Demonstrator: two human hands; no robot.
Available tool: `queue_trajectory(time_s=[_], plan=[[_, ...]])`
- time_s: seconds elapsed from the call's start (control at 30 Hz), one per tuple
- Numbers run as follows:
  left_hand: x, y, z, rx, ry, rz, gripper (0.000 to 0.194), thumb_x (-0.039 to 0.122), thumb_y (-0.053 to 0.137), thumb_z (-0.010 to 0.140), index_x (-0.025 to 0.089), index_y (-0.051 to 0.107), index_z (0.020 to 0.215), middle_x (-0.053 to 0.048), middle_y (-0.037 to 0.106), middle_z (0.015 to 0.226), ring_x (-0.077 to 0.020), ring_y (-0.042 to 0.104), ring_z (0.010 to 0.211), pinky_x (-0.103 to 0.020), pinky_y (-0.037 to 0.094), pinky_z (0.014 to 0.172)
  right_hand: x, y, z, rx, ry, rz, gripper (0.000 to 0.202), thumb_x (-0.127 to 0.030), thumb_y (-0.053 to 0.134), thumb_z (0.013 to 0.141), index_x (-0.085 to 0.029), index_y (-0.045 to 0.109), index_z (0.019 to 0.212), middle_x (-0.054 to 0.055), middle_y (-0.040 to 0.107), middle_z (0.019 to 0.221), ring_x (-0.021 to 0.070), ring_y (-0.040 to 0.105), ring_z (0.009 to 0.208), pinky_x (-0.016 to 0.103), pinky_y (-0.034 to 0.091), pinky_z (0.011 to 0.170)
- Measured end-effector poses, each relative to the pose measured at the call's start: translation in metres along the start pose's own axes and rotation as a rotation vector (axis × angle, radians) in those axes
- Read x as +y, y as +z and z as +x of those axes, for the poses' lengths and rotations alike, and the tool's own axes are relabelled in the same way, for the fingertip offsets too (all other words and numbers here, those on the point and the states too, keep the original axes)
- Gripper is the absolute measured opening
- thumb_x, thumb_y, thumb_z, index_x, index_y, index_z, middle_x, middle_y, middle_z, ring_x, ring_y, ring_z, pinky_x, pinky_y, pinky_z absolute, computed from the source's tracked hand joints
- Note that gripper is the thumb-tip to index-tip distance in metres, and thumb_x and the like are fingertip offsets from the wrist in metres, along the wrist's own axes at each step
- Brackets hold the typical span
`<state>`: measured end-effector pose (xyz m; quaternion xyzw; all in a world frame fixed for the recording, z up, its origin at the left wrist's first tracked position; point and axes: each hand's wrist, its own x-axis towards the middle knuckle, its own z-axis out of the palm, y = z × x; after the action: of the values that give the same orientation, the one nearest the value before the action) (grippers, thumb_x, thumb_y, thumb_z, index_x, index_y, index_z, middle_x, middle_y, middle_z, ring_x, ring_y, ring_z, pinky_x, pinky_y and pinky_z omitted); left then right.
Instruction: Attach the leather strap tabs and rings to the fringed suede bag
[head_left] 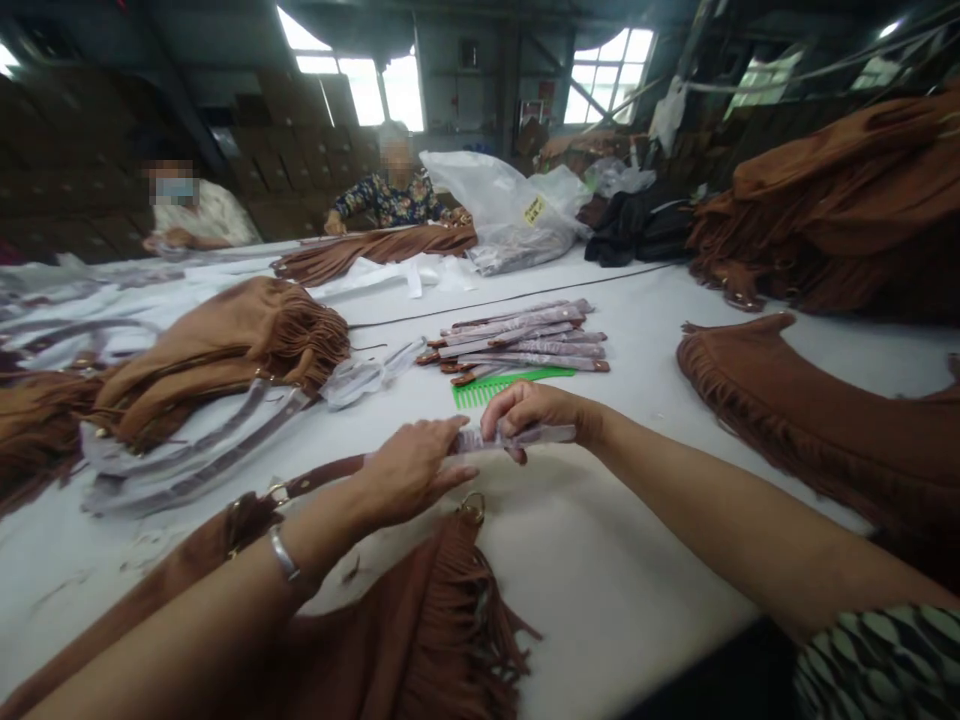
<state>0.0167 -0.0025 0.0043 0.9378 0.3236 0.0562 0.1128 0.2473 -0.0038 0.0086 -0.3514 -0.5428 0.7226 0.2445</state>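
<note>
A brown bag strap wrapped in clear plastic [541, 435] lies across the white table [615, 560], and both of my hands are on it. My right hand [534, 410] pinches the wrapped end. My left hand [411, 470] presses the strap a little to the left, where it turns bare brown and runs to a metal buckle. A brown fringed bag [420, 620] with a ring lies just below my hands. A green comb [501, 388] rests right behind my right hand.
A row of wrapped straps [525, 345] lies behind the comb. Fringed brown bags are heaped at the left [225, 345], right [810, 420] and far right [847, 200]. Two people work at the far edge, beside a clear plastic sack [510, 215].
</note>
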Motion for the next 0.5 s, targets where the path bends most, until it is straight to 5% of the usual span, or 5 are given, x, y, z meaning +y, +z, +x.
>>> queue_trajectory(time_s=[0.1,0.27,0.37,0.5], plan=[[-0.032,0.004,0.002,-0.17,-0.092,-0.044,0.033,0.046,0.035,0.091,0.018,0.053,0.092,-0.007,0.061,0.089,-0.0202,0.055,0.08,-0.028,0.037,0.072,-0.001,0.006,0.01,-0.046,-0.148,0.171,0.023,-0.024,0.054,0.072,-0.005,0.062,0.082,0.008,0.063,0.057,0.0172,0.06,0.048,0.025,0.049,0.048],[-0.062,0.001,-0.022,-0.074,-0.33,-0.05,0.028,0.044,0.032,0.091,0.019,0.045,0.089,-0.007,0.059,0.081,-0.0217,0.056,0.074,-0.028,0.036,0.066,-0.003,0.023,0.022,0.139,-0.226,0.448,0.041,-0.03,0.03,0.083,-0.01,0.058,0.103,0.01,0.065,0.079,0.0193,0.063,0.072,0.035,0.05,0.072],[-0.054,-0.014,-0.034,0.005,-0.405,-0.065,0.026,0.038,0.029,0.092,0.018,0.045,0.093,-0.009,0.062,0.083,-0.024,0.06,0.078,-0.03,0.038,0.067,-0.012,0.036,0.037,0.347,-0.419,0.36,0.039,-0.028,0.04,0.076,-0.011,0.057,0.107,0.005,0.058,0.072,0.0145,0.055,0.064,0.028,0.047,0.066],[-0.043,-0.027,-0.032,0.088,-0.442,-0.011,0.03,0.043,0.031,0.092,0.018,0.045,0.102,-0.01,0.066,0.088,-0.0255,0.063,0.08,-0.031,0.042,0.067,-0.029,0.064,0.076,0.589,-0.531,-0.054,0.032,-0.042,0.063,0.072,-0.013,0.057,0.083,-0.004,0.042,0.053,0.0089,0.037,0.047,0.021,0.032,0.046]])
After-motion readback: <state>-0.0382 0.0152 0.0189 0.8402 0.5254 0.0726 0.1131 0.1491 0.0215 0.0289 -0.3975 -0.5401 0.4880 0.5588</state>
